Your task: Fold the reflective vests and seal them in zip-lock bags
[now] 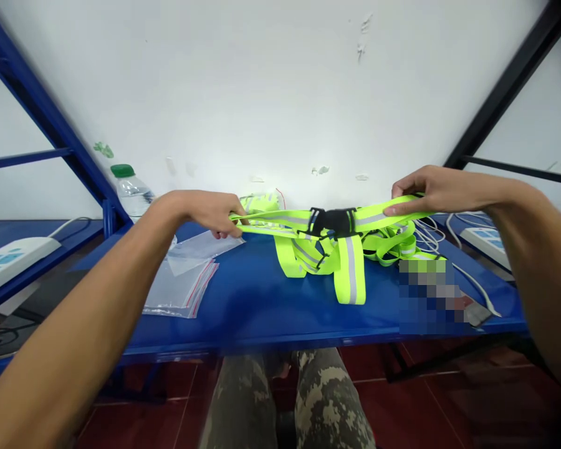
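A neon-yellow reflective strap (pixel 374 215) with a grey stripe stretches between my two hands above the blue table. My left hand (pixel 215 212) is closed round its left end, with the fingers hooked in the fold. At the other end my right hand (pixel 418 193) pinches the band between thumb and fingers. A black plastic buckle (pixel 334 221) sits near the middle of the strap, and it looks fastened. Loops of yellow webbing (pixel 350 274) hang below the buckle, with smaller black sliders on them.
Clear zip bags (pixel 180 287) lie on the table (pixel 262 312) at left. A green-capped bottle (pixel 133 190) stands behind. More yellow straps (pixel 393 240) and white cables (pixel 427 234) are piled at right. Power strips (pixel 14 262) rest at both sides, and a white wall rises behind.
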The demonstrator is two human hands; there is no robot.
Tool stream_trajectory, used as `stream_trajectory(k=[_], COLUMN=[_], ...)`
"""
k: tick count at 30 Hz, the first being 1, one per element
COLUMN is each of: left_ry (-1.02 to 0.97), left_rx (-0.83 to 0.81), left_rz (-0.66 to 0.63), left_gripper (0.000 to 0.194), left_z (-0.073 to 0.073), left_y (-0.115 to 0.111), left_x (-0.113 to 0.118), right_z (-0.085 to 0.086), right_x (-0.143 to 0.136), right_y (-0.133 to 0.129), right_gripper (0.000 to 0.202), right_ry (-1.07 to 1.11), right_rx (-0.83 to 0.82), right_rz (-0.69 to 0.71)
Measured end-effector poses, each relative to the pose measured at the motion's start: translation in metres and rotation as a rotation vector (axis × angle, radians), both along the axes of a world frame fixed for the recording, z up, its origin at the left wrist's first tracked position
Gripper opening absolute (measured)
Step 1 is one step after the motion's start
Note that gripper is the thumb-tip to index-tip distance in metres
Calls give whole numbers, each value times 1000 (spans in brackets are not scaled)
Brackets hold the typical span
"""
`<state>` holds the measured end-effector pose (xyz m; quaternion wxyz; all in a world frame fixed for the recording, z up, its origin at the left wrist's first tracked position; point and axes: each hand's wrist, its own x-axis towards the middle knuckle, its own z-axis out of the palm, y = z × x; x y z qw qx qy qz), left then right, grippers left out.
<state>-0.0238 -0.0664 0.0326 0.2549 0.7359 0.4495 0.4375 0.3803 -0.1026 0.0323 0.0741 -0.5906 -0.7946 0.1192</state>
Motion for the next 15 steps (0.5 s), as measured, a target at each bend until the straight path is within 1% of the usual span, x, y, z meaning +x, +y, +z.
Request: stream_trajectory(k=[1,2,3,4,6,7,8,9,10,11,12,13,15], left_ry=[8,14,22,31,62,87,119,157,201,253,307,371,505], left_rx=[10,19,30,46,111,165,228,288,338,371,382,375,321], left_rz=[8,15,22,31,61,86,116,147,176,196,213,207,136], left_gripper=[18,17,16,15,11,8,5,4,7,11,15,18,24], left_z=[2,4,7,11,20,25,27,27,23,15,2,-15,-54], left_y=[1,3,6,11,22,28,33,38,41,43,42,41,33], left_x=[3,6,10,14,24,28,31,32,31,28,24,17,3], right_z=[4,9,15,21,34,40,42,41,35,23,6,-15,-64], right_x=[-1,-3,-8,-13,-25,-30,-33,-35,-36,-36,-36,-36,-37], right_y=[8,16,24,31,37,37,35,31,26,21,16,11,0], right_gripper=[36,35,34,36,51,59,63,63,59,52,43,38,24], right_ry=[-69,-129,-171,-178,-115,-74,-44,-32,-35,-54,-76,-114,-208], right_rx=[-4,31,123,282,694,878,1017,1103,1141,1144,1122,1077,919], right_rz=[-4,-41,-124,-231,-416,-459,-465,-443,-406,-364,-327,-293,-200])
